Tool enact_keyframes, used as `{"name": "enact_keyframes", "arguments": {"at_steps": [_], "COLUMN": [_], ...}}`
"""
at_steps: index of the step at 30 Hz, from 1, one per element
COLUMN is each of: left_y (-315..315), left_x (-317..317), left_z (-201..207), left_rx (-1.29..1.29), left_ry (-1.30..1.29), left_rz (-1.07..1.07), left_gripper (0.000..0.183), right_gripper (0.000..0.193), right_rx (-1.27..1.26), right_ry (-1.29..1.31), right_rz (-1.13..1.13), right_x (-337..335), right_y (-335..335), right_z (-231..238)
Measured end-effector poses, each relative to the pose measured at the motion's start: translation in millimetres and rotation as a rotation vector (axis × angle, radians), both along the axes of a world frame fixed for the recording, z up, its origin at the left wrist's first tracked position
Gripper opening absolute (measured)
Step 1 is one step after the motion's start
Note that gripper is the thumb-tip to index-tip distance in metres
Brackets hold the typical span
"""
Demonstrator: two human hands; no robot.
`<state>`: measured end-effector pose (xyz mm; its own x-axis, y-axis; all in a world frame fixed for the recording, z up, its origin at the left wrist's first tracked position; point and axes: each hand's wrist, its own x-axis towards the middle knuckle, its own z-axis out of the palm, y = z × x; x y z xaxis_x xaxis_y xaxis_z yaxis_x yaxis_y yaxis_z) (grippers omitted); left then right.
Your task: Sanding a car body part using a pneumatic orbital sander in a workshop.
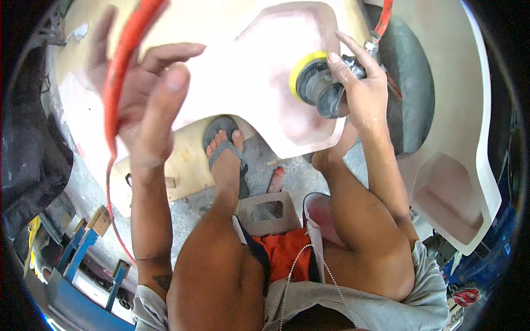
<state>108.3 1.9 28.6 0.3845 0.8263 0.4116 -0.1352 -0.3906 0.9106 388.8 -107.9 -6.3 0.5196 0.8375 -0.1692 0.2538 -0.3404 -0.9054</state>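
Observation:
My right hand (368,99) grips a round pneumatic sander (323,83), black with a yellow-edged pad. The sander is tipped on its side over a white, smooth-shaped panel (237,83); whether its pad touches the panel I cannot tell. Pinkish patches show on the panel's surface. My left hand (154,105) is raised at the left, slightly blurred, its fingers spread apart. An orange air hose (112,94) runs across in front of this hand, and the fingers are not closed round it. A second stretch of orange hose (384,19) joins a metal fitting by the sander.
Another large pale moulded panel (464,160) curves along the right, beside a dark grey rounded piece (411,83). Between my legs is a grey seat-like frame (262,218). Blue metal stands (80,254) are at the lower left. Dark sheeting (36,160) hangs at the left edge.

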Motion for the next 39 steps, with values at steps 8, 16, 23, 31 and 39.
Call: {"name": "enact_keyframes", "arguments": {"at_steps": [8,16,23,31,39], "left_y": [-43,-105,-107,-77,-52], "left_x": [44,44,38,73,82], "left_z": [-16,-23,-44,-85,-91], "left_rx": [-0.301,-0.532,-1.210,-1.481,-1.423], "left_ry": [-0.023,0.109,-0.580,-0.675,-0.828], "left_rz": [0.030,-0.557,-0.877,-0.413,-0.204], "left_gripper": [0.100,0.105,0.096,0.059,0.064], "right_gripper": [0.047,0.018,0.014,0.007,0.029], "right_rx": [-0.081,0.069,0.126,0.280,0.523], "right_ry": [0.203,-0.490,-1.067,-1.015,-0.630], "right_rz": [0.105,0.920,1.340,1.450,0.807], "right_x": [10,-11,-46,-50,-42], "right_y": [-28,-71,-64,-22,-13], "right_z": [74,132,114,57,67]}}
